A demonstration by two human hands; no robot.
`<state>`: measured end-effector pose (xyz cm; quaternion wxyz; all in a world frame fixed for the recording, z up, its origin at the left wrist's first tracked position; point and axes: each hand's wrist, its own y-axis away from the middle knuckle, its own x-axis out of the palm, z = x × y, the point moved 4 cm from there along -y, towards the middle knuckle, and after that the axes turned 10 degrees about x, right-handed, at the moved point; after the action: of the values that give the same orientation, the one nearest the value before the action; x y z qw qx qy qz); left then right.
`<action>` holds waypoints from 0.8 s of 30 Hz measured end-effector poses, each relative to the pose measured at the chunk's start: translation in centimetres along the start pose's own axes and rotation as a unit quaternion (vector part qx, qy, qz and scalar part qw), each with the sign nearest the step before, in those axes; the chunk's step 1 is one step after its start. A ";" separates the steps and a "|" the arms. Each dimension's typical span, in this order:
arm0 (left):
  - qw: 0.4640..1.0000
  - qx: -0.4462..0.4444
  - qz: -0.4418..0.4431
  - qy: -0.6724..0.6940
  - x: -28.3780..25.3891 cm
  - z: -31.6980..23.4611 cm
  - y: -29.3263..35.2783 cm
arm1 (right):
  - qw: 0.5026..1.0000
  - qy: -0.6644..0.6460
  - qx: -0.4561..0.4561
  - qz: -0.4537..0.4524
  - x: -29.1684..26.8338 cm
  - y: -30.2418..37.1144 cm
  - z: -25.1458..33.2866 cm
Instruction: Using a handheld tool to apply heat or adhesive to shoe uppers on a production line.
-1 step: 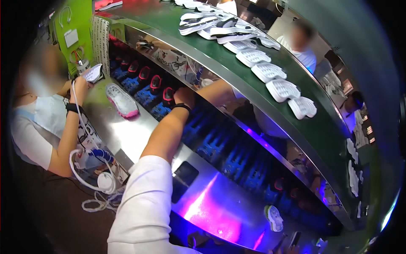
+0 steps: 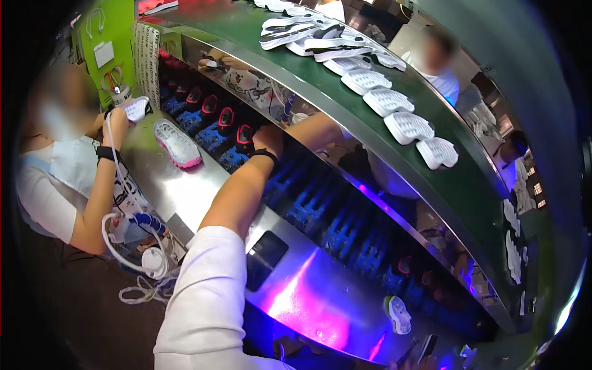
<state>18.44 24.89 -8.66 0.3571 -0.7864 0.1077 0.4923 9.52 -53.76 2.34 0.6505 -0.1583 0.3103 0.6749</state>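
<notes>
My left hand (image 2: 269,139) reaches into the dark channel under the metal ledge, a black band round its wrist. Its fingers look curled, but their tips are hidden. Right beside it stands a dark shoe upper with a red-rimmed opening (image 2: 245,134), at the near end of a row of similar uppers over blue racks (image 2: 216,140). What the hand grips, if anything, I cannot make out. A white shoe sole with a pink end (image 2: 176,144) lies on the metal table (image 2: 206,191) left of my forearm. My right hand does not show.
White soles (image 2: 409,126) line the green belt (image 2: 364,117) above the channel. At left a co-worker holds a white sole (image 2: 136,109); a white hose (image 2: 114,246) hangs nearby. A dark square plate (image 2: 267,259) and another sole (image 2: 399,315) lie on the table.
Soles on the green belt have shifted slightly up and left in the picture. The co-worker's sole has turned. My left hand stays almost in place.
</notes>
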 end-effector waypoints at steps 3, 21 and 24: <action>0.993 -0.089 0.046 0.066 -8.0 -2.1 2.7 | 0.994 -0.105 -0.016 0.027 0.0 -0.4 -1.5; 0.686 0.493 0.055 0.531 -32.5 -24.3 42.2 | 0.968 -0.178 -0.089 0.153 -0.5 3.4 1.3; 0.672 0.548 0.047 0.497 -33.5 -24.9 43.1 | 0.971 -0.133 -0.122 0.159 -1.8 4.5 2.4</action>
<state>-3.13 -28.99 6.69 0.5940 -0.5722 0.5561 -0.1024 5.80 -53.44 6.22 0.5458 -0.0941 0.1579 0.8175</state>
